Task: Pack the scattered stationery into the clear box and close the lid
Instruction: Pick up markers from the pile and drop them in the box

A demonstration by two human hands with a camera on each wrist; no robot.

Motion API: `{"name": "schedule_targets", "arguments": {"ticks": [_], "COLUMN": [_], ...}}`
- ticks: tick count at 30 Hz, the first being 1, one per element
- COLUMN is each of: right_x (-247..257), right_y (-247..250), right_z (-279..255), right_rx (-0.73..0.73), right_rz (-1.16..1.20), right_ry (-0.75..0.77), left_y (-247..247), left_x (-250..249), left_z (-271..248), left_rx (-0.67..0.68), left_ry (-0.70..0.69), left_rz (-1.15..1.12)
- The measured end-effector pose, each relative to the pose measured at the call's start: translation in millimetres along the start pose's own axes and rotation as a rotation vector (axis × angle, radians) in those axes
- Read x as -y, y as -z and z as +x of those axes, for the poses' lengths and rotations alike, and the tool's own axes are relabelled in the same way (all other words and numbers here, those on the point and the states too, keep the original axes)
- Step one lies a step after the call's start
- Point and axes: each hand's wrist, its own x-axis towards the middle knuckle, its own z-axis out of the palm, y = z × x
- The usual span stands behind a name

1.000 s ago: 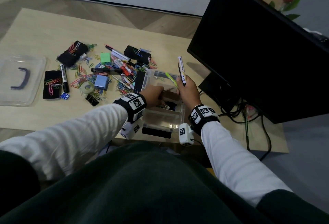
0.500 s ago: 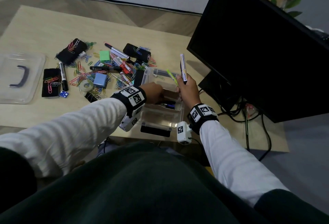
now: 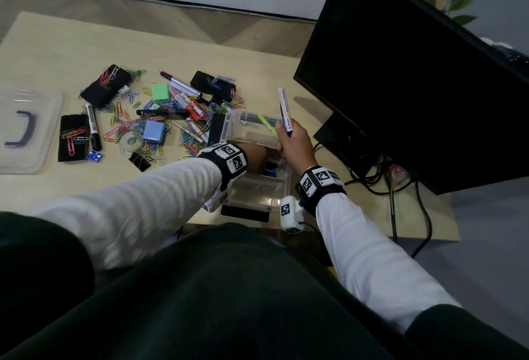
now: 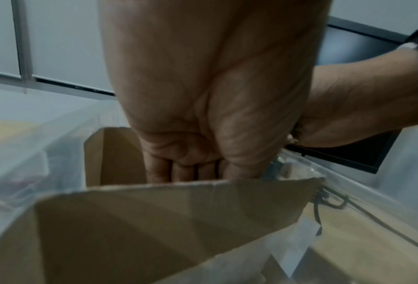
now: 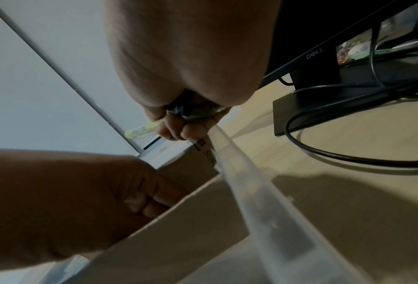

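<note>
While the left hand (image 3: pixel 256 156) reaches down into the clear plastic box (image 3: pixel 252 127) at the near table edge, its fingers dip behind a brown cardboard divider (image 4: pixel 178 207) inside — whether they grip anything there I cannot tell. Just beside it, the right hand (image 3: pixel 294 145) is curled round a white marker with a black stripe (image 3: pixel 285 110) and a thin yellow-green highlighter (image 3: pixel 267 125), holding both over the box's right rim. The marker stands nearly upright, long axis leaning slightly away; the highlighter slants up and to the left. This looks like the loading step, early on: the next move probably calls for tipping the pens flat so they lie along the box's length. Farther out, the multicoloured paper clips (image 3: pixel 128 125), pens and black pouches lie scattered, and the clear lid with a dark handle (image 3: pixel 25 130) waits well apart at far left.
</note>
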Motion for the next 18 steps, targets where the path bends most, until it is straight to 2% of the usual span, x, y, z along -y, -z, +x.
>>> {"name": "schedule_targets", "arguments": {"ticks": [4, 7, 10, 14, 18], "right_x": [1.5, 0.8, 0.8, 3.2, 2.4], "right_y": [2.3, 2.9, 2.6, 7.2, 9.5], "right_z": [-1.5, -2.9, -2.9, -0.3, 0.6], "right_rx": [0.016, 0.043, 0.082, 0.133, 0.204], "right_rz": [-0.010, 0.053, 0.143, 0.246, 0.273], "right_ry": [0.002, -0.019, -0.050, -0.106, -0.120], "left_y": [8.8, 12.8, 12.5, 9.9, 8.0], "left_x": [11.3, 28.1, 38.6, 44.3, 38.7], "left_z": [-8.6, -12.9, -19.9, -18.9, -15.6], "left_rx": [-0.061, -0.082, -0.240, -0.538, -0.646], "left_ry": [-0.003, -0.007, -0.002, 0.006, -0.002], "left_rz": [-0.135, -0.487, -0.775, -0.952, -1.073]}}
